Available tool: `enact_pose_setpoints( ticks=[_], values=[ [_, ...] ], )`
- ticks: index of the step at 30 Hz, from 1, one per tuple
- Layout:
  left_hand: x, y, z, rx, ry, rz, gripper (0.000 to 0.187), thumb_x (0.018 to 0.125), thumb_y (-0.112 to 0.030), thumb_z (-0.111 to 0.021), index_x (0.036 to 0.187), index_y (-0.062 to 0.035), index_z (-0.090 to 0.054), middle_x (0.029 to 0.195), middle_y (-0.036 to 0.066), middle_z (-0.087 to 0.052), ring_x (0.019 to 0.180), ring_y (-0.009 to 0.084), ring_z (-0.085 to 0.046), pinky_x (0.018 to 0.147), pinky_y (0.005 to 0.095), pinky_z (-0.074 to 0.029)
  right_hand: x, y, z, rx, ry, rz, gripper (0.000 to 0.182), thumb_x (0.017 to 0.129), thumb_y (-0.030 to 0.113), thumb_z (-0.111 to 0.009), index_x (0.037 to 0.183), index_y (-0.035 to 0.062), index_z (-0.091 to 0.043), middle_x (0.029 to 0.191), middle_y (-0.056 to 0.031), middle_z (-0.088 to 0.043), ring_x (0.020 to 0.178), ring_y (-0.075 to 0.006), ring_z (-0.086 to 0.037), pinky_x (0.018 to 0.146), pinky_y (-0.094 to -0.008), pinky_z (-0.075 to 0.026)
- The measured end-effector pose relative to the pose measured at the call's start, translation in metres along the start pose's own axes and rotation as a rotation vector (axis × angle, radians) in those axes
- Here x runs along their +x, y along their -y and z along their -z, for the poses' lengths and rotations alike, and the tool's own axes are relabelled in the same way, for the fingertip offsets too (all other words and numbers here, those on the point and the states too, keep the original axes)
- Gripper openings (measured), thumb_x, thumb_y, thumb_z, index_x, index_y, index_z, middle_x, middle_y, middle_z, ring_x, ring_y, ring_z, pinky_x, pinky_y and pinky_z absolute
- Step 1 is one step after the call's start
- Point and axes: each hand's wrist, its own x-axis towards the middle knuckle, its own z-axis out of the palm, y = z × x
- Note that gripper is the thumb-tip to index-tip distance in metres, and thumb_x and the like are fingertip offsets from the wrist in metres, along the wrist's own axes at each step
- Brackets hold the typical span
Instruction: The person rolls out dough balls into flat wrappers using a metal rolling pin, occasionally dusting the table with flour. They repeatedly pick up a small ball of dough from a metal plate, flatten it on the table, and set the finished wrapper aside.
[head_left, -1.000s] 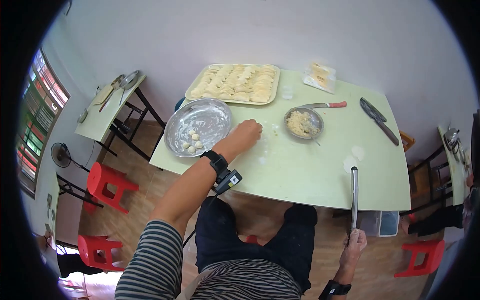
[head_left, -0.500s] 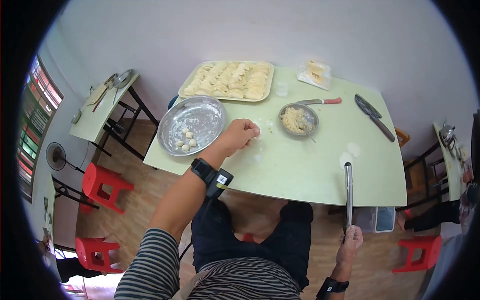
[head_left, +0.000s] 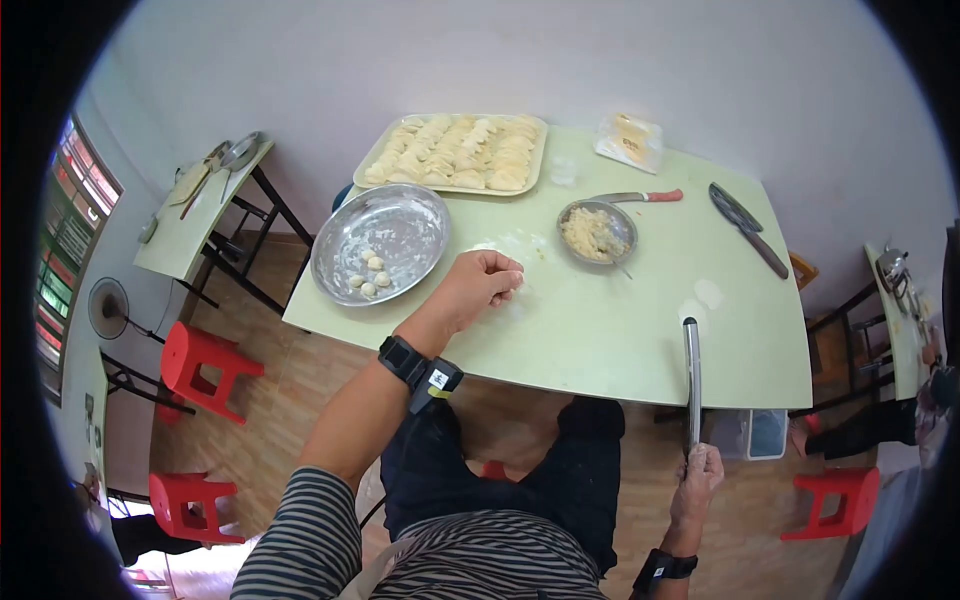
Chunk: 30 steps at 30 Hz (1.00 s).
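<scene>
Pale table (head_left: pixel 600 330): dough balls (head_left: pixel 375 263) in pan (head_left: pixel 410 230), dumplings (head_left: pixel 455 150) on tray (head_left: pixel 539 155), filling (head_left: pixel 588 230) in bowl (head_left: pixel 623 212); left grip (head_left: pixel 480 285) narrow, right grip (head_left: pixel 697 478) around rod (head_left: pixel 693 380).

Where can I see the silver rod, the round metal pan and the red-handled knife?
Silver rod (head_left: pixel 692 385): head view, middle of its shaft.
Round metal pan (head_left: pixel 392 232): head view, its floury bottom.
Red-handled knife (head_left: pixel 648 196): head view, where blade meets handle.

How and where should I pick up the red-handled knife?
Probably by the red handle of the metal-bladed knife, from the right: that end points right, out in the open, while the blade extends left behind the round metal bowl.
</scene>
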Motion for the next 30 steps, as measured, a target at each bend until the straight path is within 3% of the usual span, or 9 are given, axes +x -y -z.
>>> enact_pose_setpoints(
  ticks=[3,5,6,8,9,19,21,24,30],
  values=[
    [-0.006,0.007,-0.014,0.314,-0.096,-0.139,0.011,0.091,-0.003,-0.07,0.102,0.0001,-0.072,0.085,0.003,-0.067,0.072,0.0128,-0.06,0.063,0.0253,-0.049,-0.002,0.006,0.001,0.012,0.007,-0.06,0.023,0.102,0.028,-0.065,0.092,0.0077,-0.062,0.073,0.0052,-0.05,0.064,-0.0043,-0.047,0.058,-0.0218,-0.038],
    [-0.009,0.026,-0.017,0.775,-0.186,-0.502,0.014,0.088,-0.003,-0.07,0.101,-0.0029,-0.075,0.089,0.007,-0.07,0.078,0.02,-0.062,0.07,0.0307,-0.052,-0.001,0.001,0.003,0.012,0.007,-0.053,0.022,0.102,0.028,-0.065,0.092,0.008,-0.062,0.073,0.0053,-0.05,0.064,-0.0041,-0.047,0.058,-0.0218,-0.038],
    [-0.01,0.031,-0.016,0.775,-0.184,-0.503,0.014,0.088,-0.003,-0.07,0.101,-0.0029,-0.075,0.089,0.007,-0.07,0.078,0.02,-0.062,0.07,0.0307,-0.052,-0.001,0.0,0.003,0.016,0.011,-0.048,0.022,0.102,0.027,-0.065,0.092,0.0082,-0.062,0.073,0.0055,-0.05,0.065,-0.004,-0.047,0.058,-0.0217,-0.038],
    [-0.014,0.039,-0.015,1.383,-0.12,-0.753,0.021,0.087,-0.004,-0.068,0.106,-0.0067,-0.077,0.093,0.01,-0.07,0.087,0.0285,-0.062,0.078,0.0374,-0.053,-0.002,0.001,0.004,0.015,0.014,-0.053,0.022,0.102,0.027,-0.065,0.092,0.0084,-0.062,0.074,0.0055,-0.05,0.065,-0.0039,-0.047,0.058,-0.0217,-0.038],
    [-0.023,0.037,-0.019,1.298,-0.138,-0.752,0.02,0.088,-0.007,-0.065,0.105,-0.0062,-0.076,0.092,0.012,-0.069,0.091,0.0324,-0.06,0.082,0.0405,-0.053,-0.002,0.002,0.004,0.014,0.019,-0.058,0.021,0.102,0.027,-0.065,0.092,0.0085,-0.061,0.074,0.0056,-0.05,0.065,-0.0039,-0.047,0.059,-0.0216,-0.038],
    [-0.02,0.036,-0.03,1.279,-0.123,-0.733,0.013,0.09,-0.008,-0.066,0.098,-0.0042,-0.075,0.083,0.014,-0.065,0.089,0.0334,-0.06,0.078,0.0426,-0.051,-0.007,0.008,-0.003,0.056,0.001,-0.028,0.02,0.102,0.025,-0.065,0.093,0.0073,-0.062,0.073,0.006,-0.05,0.065,-0.0034,-0.044,0.058,-0.022,-0.035],
    [-0.028,0.04,-0.045,1.068,-0.15,-0.812,0.008,0.09,-0.008,-0.068,0.094,-0.0037,-0.073,0.084,0.014,-0.065,0.088,0.0334,-0.06,0.078,0.0428,-0.051,-0.008,0.009,-0.002,0.028,0.013,-0.02,0.02,0.102,0.025,-0.065,0.093,0.007,-0.063,0.073,0.0059,-0.051,0.065,-0.0033,-0.044,0.058,-0.0219,-0.036],
    [-0.031,0.048,-0.072,1.095,-0.148,-0.984,0.009,0.088,-0.009,-0.071,0.095,-0.0033,-0.073,0.086,0.013,-0.065,0.088,0.0333,-0.06,0.078,0.0429,-0.051,-0.008,0.007,0.002,0.029,0.011,-0.028,0.02,0.102,0.025,-0.065,0.094,0.007,-0.063,0.074,0.0059,-0.051,0.065,-0.0031,-0.045,0.058,-0.0218,-0.036],
    [-0.038,0.064,-0.098,1.135,-0.123,-0.973,0.014,0.087,-0.003,-0.066,0.1,-0.0024,-0.073,0.09,0.011,-0.065,0.088,0.0331,-0.06,0.077,0.0424,-0.053,-0.012,0.014,0.002,0.024,0.004,-0.017,0.019,0.103,0.024,-0.064,0.095,0.0068,-0.063,0.074,0.0068,-0.051,0.064,-0.0028,-0.043,0.057,-0.0217,-0.034]
  ],
)
